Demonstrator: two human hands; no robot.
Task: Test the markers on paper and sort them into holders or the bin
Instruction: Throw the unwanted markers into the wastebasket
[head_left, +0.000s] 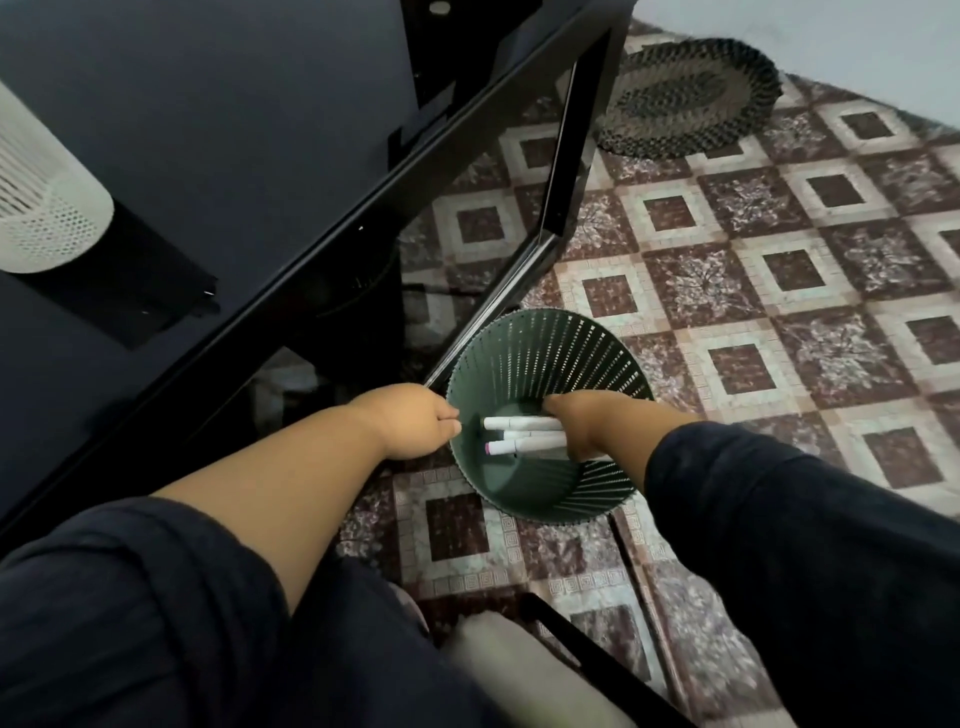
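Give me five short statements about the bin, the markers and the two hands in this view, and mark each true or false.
1. The right hand grips a bundle of white markers inside the green bin. True.
2. The left hand holds a marker. False: it is at the bin's rim and holds no marker that shows.
3. The bin stands on the black table. False: it stands on the patterned floor beside the table.
4. One marker shows a pink end. True.
5. The white mesh holder lies inside the bin. False: it is on the table.
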